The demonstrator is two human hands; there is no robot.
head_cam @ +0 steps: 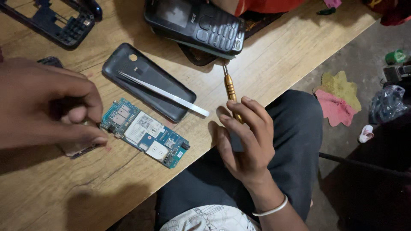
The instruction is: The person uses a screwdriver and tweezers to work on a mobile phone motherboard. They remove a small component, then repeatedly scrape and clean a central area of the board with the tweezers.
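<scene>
Curling its fingers tight, the left hand (51, 105) pinches a small dark part (79, 147) against the wooden desk (51, 192), right at the left end of the blue circuit board (144, 133). The board lies flat on the desk, touching the fingertips. Just above the board is a black back cover (147, 81) with long silver tweezers (165, 94) lying across it. Higher up sits a black button phone (197, 25), and a phone frame (51, 21) lies in the top left corner. To the right, the right hand (242, 141) is half open, its fingers loosely bent around a small gold screwdriver (230, 87) whose tip points toward the phone.
</scene>
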